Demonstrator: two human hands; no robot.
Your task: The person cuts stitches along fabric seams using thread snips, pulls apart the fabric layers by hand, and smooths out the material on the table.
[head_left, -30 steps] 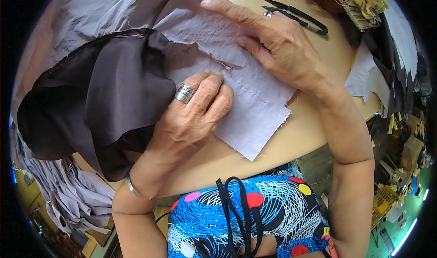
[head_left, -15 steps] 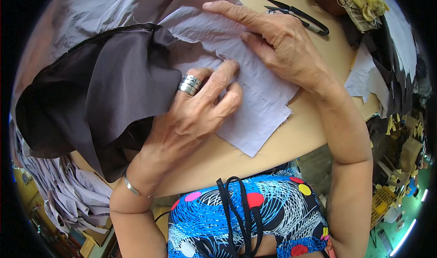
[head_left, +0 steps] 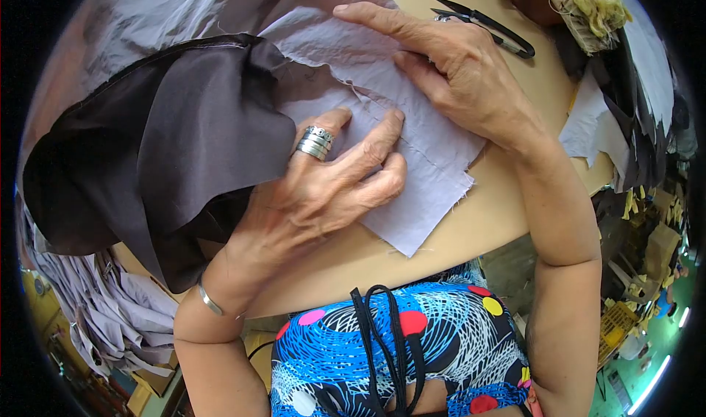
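On the table (head_left: 493,204), the grey cloth (head_left: 419,211) lies under both my hands, its seam (head_left: 423,152) btwn them. My L hand (head_left: 320,189) has just slid rightward & fanned out: grip's open, nothing visibly pinched, so it now spans more cloth. R hand (head_left: 463,79): thumb & index wide apart; can't tell if tucked fingers touch the scissors (head_left: 507,31). Dark cloth (head_left: 206,137) lies against L wrist.

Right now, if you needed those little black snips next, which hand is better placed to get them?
Probably the right hand: it's on the pale cloth, close to the black snips. The left hand looks farther away, beside the dark cloth.
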